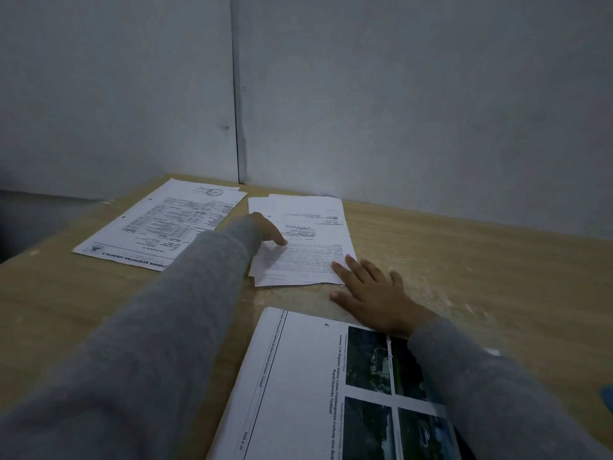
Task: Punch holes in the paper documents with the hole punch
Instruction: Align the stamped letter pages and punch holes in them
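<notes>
Lying flat under both spread, empty grips, left hand [270,229] and right hand [371,290]: slightly fanned printed papers [308,240].

Bare table [481,277] right of papers [298,240] (wall [431,111] behind)

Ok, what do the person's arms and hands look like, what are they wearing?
Both arms are in long grey sleeves of a soft, plain fabric with no markings, reaching to the wrists. The left hand and right hand are bare: no gloves, and no rings or watch that show. The left sleeve covers part of that hand.
</notes>
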